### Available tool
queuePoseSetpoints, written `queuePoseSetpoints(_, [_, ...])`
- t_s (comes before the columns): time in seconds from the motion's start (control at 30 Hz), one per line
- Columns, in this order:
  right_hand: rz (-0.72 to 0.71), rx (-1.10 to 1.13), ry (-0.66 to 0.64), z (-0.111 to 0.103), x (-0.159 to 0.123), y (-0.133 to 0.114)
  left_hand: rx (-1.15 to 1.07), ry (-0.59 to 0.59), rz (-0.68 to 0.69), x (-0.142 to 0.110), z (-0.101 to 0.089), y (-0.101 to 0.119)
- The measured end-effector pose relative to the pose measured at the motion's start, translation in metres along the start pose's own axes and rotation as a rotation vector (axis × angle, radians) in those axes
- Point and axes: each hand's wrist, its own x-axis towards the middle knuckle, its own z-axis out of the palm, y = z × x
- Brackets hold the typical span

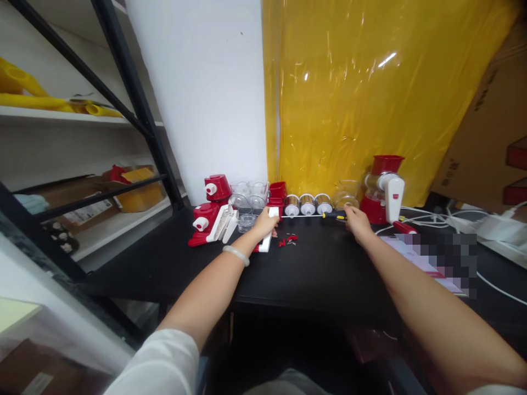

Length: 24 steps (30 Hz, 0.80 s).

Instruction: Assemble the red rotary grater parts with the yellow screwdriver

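Observation:
My left hand (265, 225) is closed around a white crank handle (267, 241), which has a red part at its lower end. The fingers of my right hand (357, 223) are wrapped round the end of a screwdriver (331, 215) with a black and yellow handle. Its long thin shaft points left, level, toward the top of the white handle. Whether the tip touches it I cannot tell. Small red pieces (291, 238) and several screws lie on the black table (313, 274) between my hands.
Red housings (217, 187), white crank arms and clear cups (247, 221) stand at the left back. Three metal drum graters (307, 204) line up behind the screwdriver. An assembled red and white rotary grater (387, 192), white cables (428, 218) and a printed sheet (428, 263) are at right.

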Motion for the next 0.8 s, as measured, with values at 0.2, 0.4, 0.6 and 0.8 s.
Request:
queuePoseSetpoints(0.2, [0.057,0.265,-0.015,0.006,-0.006,-0.007,-0.041,0.006,-0.046,-0.001,-0.001,0.003])
queuePoseSetpoints(0.4, [0.05,0.395,-0.009,0.009,0.0,-0.001,-0.087,0.013,-0.044,-0.004,-0.001,0.007])
queuePoseSetpoints(0.6, [0.046,0.513,-0.028,0.013,0.0,-0.004,-0.176,0.001,-0.064,-0.009,-0.004,0.012])
queuePoseSetpoints(0.8, [0.044,0.535,-0.051,0.014,-0.002,-0.007,-0.224,-0.036,-0.065,-0.01,-0.006,0.012])
